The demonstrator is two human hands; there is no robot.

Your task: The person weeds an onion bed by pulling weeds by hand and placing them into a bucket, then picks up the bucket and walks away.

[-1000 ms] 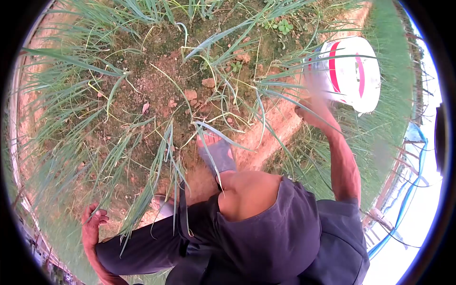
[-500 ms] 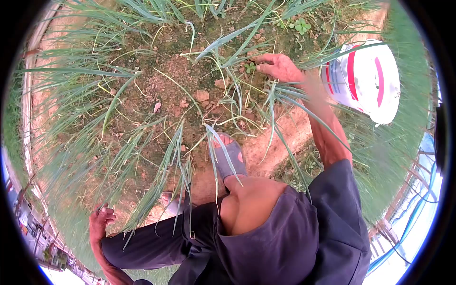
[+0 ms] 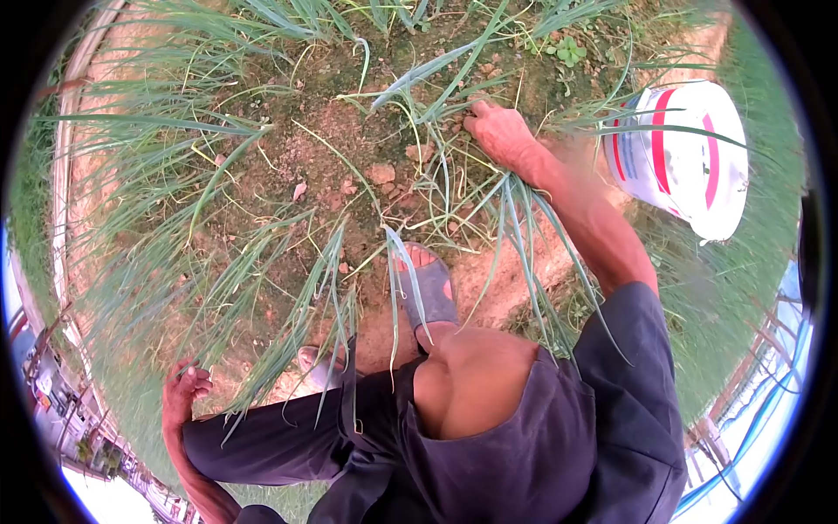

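My right hand reaches down to the soil among the spring onions. Its fingers are bent and pressed together at the ground, and what lies under the fingertips is hidden. Long onion leaves hang across and beside my right forearm. My left hand is at the lower left beside my knee, with loosely curled fingers apart and nothing in them. More drooping onion leaves stand close to it.
A white bucket with red stripes is right of my right arm. My sandalled foot is on bare soil between the plants. Small broad-leafed weeds grow at the top right. Blue piping runs along the right edge.
My right hand has turned downward and its fingers have closed at the soil, over the spot where a small leafy weed showed before. My left hand has hardly moved.
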